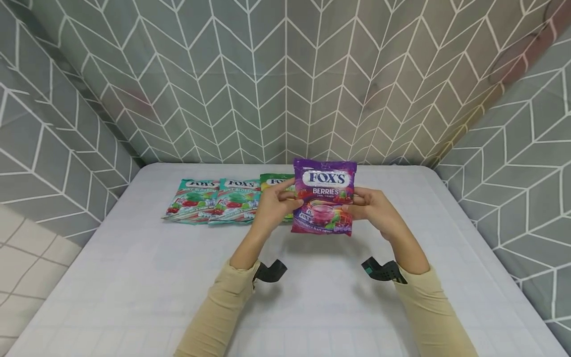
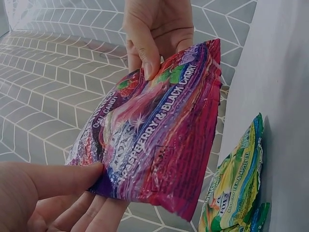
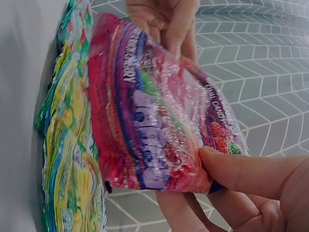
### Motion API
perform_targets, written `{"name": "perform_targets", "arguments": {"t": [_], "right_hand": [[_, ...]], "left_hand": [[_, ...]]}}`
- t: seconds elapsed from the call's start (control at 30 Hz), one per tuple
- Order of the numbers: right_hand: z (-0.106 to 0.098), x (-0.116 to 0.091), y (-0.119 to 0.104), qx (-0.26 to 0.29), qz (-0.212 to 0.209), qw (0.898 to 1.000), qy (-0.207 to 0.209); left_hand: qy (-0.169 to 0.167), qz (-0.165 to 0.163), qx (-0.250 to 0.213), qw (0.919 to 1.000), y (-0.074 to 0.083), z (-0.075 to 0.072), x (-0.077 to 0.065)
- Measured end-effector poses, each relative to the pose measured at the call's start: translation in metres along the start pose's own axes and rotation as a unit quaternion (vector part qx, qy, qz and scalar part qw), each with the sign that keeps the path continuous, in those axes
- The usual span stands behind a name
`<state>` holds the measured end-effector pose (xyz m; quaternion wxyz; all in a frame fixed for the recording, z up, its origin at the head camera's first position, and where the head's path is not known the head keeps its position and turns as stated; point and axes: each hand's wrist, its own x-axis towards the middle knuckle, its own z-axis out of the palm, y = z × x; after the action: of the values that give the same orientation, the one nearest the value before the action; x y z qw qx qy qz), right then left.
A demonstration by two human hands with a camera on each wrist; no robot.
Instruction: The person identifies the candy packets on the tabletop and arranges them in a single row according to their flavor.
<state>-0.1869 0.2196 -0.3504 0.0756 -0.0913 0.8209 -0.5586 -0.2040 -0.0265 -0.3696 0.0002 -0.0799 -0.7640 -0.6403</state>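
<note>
Both hands hold up a purple bag of Fox's Berries candy (image 1: 323, 196), upright with its printed front facing me, above the white table. My left hand (image 1: 273, 206) pinches its left edge, thumb in front and fingers behind. On the opposite edge, my right hand (image 1: 379, 210) has the same pinch. Behind the left hand lies a green candy bag (image 1: 277, 177), partly hidden. In the right wrist view, yellow-green candy bags (image 3: 72, 188) lie beyond the purple one.
Two mint blossom candy bags (image 1: 193, 201) lie side by side at the back left of the white table (image 1: 134, 277). A grey patterned curtain (image 1: 285, 89) stands along the far edge and both sides. Dark wrist mounts (image 1: 271, 271) project inward from the sleeves.
</note>
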Motion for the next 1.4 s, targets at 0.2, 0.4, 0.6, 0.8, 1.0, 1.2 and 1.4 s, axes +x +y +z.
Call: {"name": "perform_targets", "arguments": {"t": [0.2,0.4,0.6,0.8,1.0,1.2,1.4], "right_hand": [[0.002,0.0,0.002,-0.014,-0.013,1.0,0.014],[0.003,-0.002,-0.003,-0.034,-0.005,0.999,0.03],[0.003,-0.003,-0.004,-0.033,-0.005,0.999,0.035],[0.004,-0.004,-0.004,-0.034,-0.004,0.999,0.037],[0.004,-0.004,-0.003,-0.034,-0.001,0.999,0.036],[0.004,-0.003,0.0,-0.051,-0.003,0.998,0.042],[0.0,-0.001,0.005,-0.079,0.023,0.995,0.051]], "left_hand": [[-0.006,0.006,-0.001,1.0,-0.001,0.0,-0.002],[-0.013,0.01,-0.002,0.9999,-0.001,0.0,-0.003],[-0.016,0.011,0.007,0.9998,-0.001,0.0,-0.003],[-0.021,0.024,0.01,0.9994,0.001,-0.002,-0.005],[-0.022,0.03,0.001,0.9993,0.001,-0.001,-0.006],[-0.029,0.025,0.001,0.9993,-0.002,0.003,-0.004],[-0.04,0.009,-0.023,0.9989,-0.009,0.013,0.004]]}}
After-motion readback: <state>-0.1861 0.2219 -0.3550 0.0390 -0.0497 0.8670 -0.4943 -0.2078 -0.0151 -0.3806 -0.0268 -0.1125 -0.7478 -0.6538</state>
